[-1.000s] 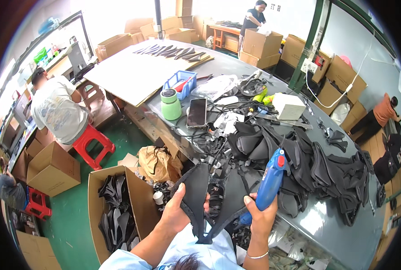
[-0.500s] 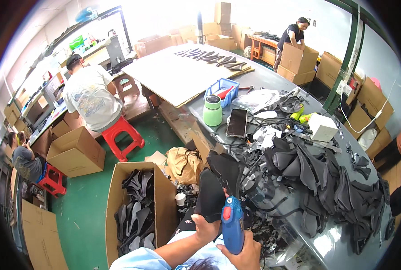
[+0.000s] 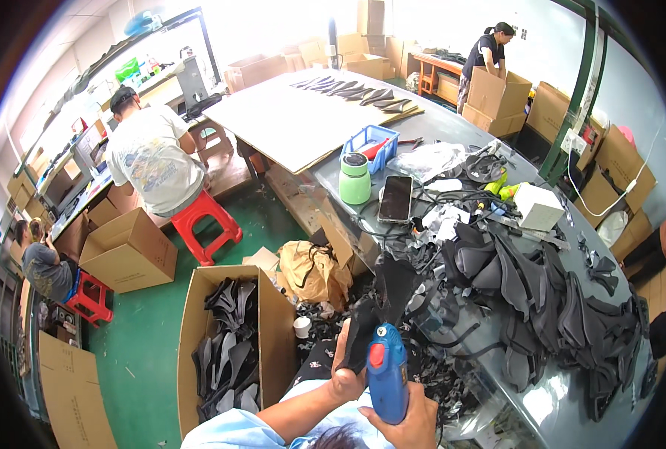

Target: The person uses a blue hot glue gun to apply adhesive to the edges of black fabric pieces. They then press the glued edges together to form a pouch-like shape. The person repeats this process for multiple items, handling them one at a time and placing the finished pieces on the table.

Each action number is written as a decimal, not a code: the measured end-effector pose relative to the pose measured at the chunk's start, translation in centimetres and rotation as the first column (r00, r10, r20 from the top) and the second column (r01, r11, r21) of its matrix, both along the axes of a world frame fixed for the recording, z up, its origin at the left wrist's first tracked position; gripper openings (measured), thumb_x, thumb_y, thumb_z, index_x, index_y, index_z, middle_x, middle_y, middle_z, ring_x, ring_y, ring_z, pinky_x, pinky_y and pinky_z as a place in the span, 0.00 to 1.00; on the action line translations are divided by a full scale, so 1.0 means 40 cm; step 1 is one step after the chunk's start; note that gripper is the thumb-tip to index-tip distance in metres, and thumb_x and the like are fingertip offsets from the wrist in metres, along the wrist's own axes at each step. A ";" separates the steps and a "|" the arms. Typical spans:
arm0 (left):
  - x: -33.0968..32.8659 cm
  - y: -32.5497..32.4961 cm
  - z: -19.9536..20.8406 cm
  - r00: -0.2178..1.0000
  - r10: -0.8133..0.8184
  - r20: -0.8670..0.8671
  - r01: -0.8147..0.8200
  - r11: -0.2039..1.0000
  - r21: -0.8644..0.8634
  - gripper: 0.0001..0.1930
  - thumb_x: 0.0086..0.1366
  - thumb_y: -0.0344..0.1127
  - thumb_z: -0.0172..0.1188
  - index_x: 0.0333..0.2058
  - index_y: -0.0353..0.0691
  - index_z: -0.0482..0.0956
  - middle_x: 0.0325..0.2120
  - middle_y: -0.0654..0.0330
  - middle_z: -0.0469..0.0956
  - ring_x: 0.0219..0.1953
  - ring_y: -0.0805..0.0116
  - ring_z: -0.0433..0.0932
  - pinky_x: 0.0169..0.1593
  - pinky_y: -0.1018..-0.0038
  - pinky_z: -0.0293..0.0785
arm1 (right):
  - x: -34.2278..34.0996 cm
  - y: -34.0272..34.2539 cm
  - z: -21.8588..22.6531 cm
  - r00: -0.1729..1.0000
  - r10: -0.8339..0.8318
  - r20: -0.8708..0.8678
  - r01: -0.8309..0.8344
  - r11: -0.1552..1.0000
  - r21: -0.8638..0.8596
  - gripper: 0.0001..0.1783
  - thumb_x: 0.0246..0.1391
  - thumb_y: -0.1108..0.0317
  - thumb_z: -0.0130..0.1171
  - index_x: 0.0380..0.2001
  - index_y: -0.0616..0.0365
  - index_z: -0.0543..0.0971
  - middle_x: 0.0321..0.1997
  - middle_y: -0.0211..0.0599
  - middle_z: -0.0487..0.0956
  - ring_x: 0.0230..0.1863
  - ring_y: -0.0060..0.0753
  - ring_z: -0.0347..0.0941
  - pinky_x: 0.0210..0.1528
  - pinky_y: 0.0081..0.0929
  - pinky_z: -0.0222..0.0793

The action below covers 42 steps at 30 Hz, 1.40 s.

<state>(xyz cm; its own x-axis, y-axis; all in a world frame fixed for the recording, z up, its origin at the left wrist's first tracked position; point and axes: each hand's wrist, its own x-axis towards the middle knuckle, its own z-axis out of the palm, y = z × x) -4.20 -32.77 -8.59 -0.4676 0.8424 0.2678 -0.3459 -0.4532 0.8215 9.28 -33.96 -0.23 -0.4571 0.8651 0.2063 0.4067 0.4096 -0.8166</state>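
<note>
My left hand is closed round the lower end of a black padded foam piece. The piece stands upright and is tilted nearly edge-on, with a broad dark flap at its far side. In my right hand is a blue hand tool with a red button on its upper face. Its rounded head points away from me, right beside the padded piece. I cannot tell whether the head touches the piece, and its working tip is hidden.
A carton of black pieces stands left of my lap. More black padded pieces are heaped on the grey table at right. Beyond lie a phone, a green bottle, a blue basket and a white board. Three other people work farther off.
The black piece has turned in my left hand, from showing its broad face to nearly edge-on. Both hands stay close to where they were. The person at the far right has shifted their head.
</note>
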 end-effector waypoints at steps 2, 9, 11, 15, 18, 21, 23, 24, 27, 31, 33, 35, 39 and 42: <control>-0.022 0.003 -0.004 0.991 -0.101 -0.085 0.113 0.981 0.159 0.50 0.55 0.73 0.38 0.62 0.33 0.47 0.58 0.53 0.58 0.58 0.65 0.60 0.60 0.67 0.57 | 0.002 0.001 0.006 1.000 -0.011 -0.015 0.012 1.000 0.020 0.33 0.33 0.56 0.74 0.38 0.61 0.68 0.26 0.50 0.76 0.28 0.54 0.75 0.30 0.39 0.71; -0.083 -0.001 0.053 0.964 -0.128 -0.233 0.149 0.986 0.077 0.41 0.61 0.67 0.43 0.49 0.25 0.68 0.42 0.47 0.73 0.42 0.62 0.76 0.47 0.69 0.71 | 0.038 0.061 0.015 0.997 -0.046 -0.054 0.047 0.999 0.015 0.30 0.33 0.67 0.74 0.37 0.63 0.67 0.25 0.36 0.78 0.26 0.26 0.77 0.30 0.26 0.72; -0.074 -0.010 0.071 0.959 -0.263 -0.106 0.259 0.965 -0.045 0.41 0.60 0.67 0.45 0.48 0.25 0.69 0.37 0.47 0.77 0.37 0.62 0.79 0.43 0.69 0.74 | 0.053 0.088 0.004 0.965 -0.194 -0.177 0.172 0.976 -0.132 0.31 0.31 0.66 0.76 0.37 0.63 0.67 0.28 0.37 0.79 0.27 0.26 0.77 0.30 0.26 0.72; -0.063 -0.010 0.065 0.895 -0.423 -0.144 0.407 0.904 -0.129 0.40 0.61 0.65 0.45 0.47 0.25 0.70 0.37 0.47 0.77 0.38 0.63 0.78 0.43 0.70 0.74 | 0.037 0.135 0.062 0.875 -0.238 -0.420 0.150 0.961 -0.233 0.28 0.35 0.63 0.74 0.36 0.62 0.68 0.26 0.37 0.78 0.27 0.29 0.77 0.31 0.25 0.72; -0.057 -0.004 0.091 0.898 -0.250 -0.363 0.209 0.967 -0.148 0.35 0.63 0.60 0.47 0.46 0.26 0.71 0.36 0.49 0.77 0.40 0.63 0.76 0.45 0.68 0.72 | 0.051 0.150 0.075 0.919 -0.205 -0.335 0.161 0.975 -0.156 0.21 0.37 0.70 0.70 0.34 0.59 0.70 0.25 0.32 0.76 0.25 0.22 0.73 0.31 0.23 0.69; -0.047 0.000 0.144 0.793 0.426 -0.435 -0.369 0.905 0.214 0.30 0.64 0.60 0.45 0.32 0.32 0.75 0.28 0.53 0.75 0.35 0.65 0.76 0.38 0.71 0.75 | 0.076 0.157 0.056 0.858 -0.305 -0.413 0.242 0.950 -0.199 0.22 0.37 0.71 0.70 0.35 0.59 0.70 0.24 0.26 0.73 0.25 0.18 0.68 0.31 0.21 0.68; -0.043 -0.031 0.128 0.917 0.088 -0.388 0.116 0.875 0.471 0.28 0.64 0.58 0.46 0.31 0.33 0.75 0.28 0.52 0.76 0.33 0.62 0.77 0.38 0.68 0.75 | 0.072 0.160 0.058 0.790 -0.337 -0.512 0.234 0.938 -0.256 0.24 0.38 0.71 0.70 0.38 0.60 0.69 0.28 0.25 0.71 0.28 0.16 0.65 0.34 0.18 0.66; -0.030 -0.054 0.147 0.825 -0.127 -0.551 0.366 0.862 0.350 0.26 0.65 0.55 0.45 0.30 0.33 0.76 0.28 0.51 0.78 0.32 0.58 0.78 0.38 0.62 0.75 | 0.063 0.157 0.060 0.773 -0.344 -0.532 0.234 0.936 -0.264 0.24 0.38 0.71 0.70 0.39 0.60 0.69 0.29 0.26 0.71 0.30 0.16 0.65 0.35 0.18 0.66; 0.033 -0.064 0.117 0.605 -0.707 -0.365 0.695 0.693 -0.190 0.25 0.65 0.53 0.48 0.38 0.32 0.76 0.36 0.51 0.77 0.37 0.57 0.77 0.42 0.64 0.73 | 0.038 0.147 0.074 0.740 -0.347 -0.577 0.217 0.934 -0.283 0.29 0.34 0.69 0.71 0.41 0.61 0.69 0.31 0.28 0.71 0.33 0.19 0.68 0.39 0.19 0.66; 0.101 -0.009 0.104 0.826 -0.483 0.290 0.479 0.873 0.091 0.27 0.64 0.52 0.51 0.50 0.34 0.67 0.46 0.52 0.72 0.49 0.60 0.71 0.53 0.63 0.66 | 0.039 0.139 0.066 0.761 -0.271 -0.590 0.112 0.950 -0.291 0.26 0.37 0.70 0.71 0.40 0.60 0.69 0.31 0.27 0.71 0.32 0.18 0.66 0.37 0.18 0.66; 0.088 0.014 0.150 0.821 -0.427 0.378 0.414 0.902 0.121 0.28 0.64 0.52 0.51 0.53 0.34 0.64 0.48 0.51 0.71 0.52 0.60 0.69 0.56 0.62 0.63 | 0.037 0.142 0.061 0.843 -0.237 -0.483 0.160 0.968 -0.194 0.28 0.36 0.67 0.73 0.39 0.61 0.69 0.30 0.30 0.73 0.30 0.21 0.70 0.35 0.20 0.68; 0.057 0.019 0.170 0.816 -0.442 0.373 0.438 0.893 0.102 0.30 0.64 0.53 0.50 0.55 0.35 0.62 0.50 0.50 0.69 0.54 0.59 0.67 0.59 0.61 0.61 | 0.032 0.137 0.055 0.900 -0.220 -0.377 0.161 0.970 -0.181 0.29 0.35 0.65 0.74 0.38 0.61 0.68 0.28 0.34 0.75 0.29 0.24 0.73 0.34 0.23 0.70; 0.001 0.040 0.196 0.881 -0.331 0.339 0.270 0.938 0.216 0.30 0.65 0.56 0.47 0.56 0.38 0.62 0.52 0.49 0.68 0.56 0.56 0.66 0.60 0.60 0.61 | 0.046 0.078 0.020 0.981 -0.131 -0.144 0.111 0.984 -0.137 0.32 0.33 0.59 0.75 0.37 0.62 0.67 0.26 0.43 0.79 0.26 0.36 0.78 0.30 0.30 0.73; -0.020 0.057 0.208 0.908 -0.259 0.329 0.163 0.943 0.290 0.29 0.65 0.57 0.46 0.56 0.41 0.62 0.54 0.50 0.66 0.58 0.55 0.65 0.59 0.62 0.62 | 0.046 0.040 0.015 0.997 -0.069 -0.025 0.069 0.998 -0.013 0.33 0.34 0.58 0.74 0.39 0.62 0.68 0.27 0.46 0.78 0.27 0.43 0.77 0.30 0.34 0.72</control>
<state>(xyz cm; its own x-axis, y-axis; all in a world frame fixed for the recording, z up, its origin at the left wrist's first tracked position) -5.00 -30.50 -0.25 -0.3902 0.8591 0.3311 -0.7049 -0.5101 0.4929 11.12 -32.37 0.38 -0.3908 0.8971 0.2060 0.4129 0.3709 -0.8318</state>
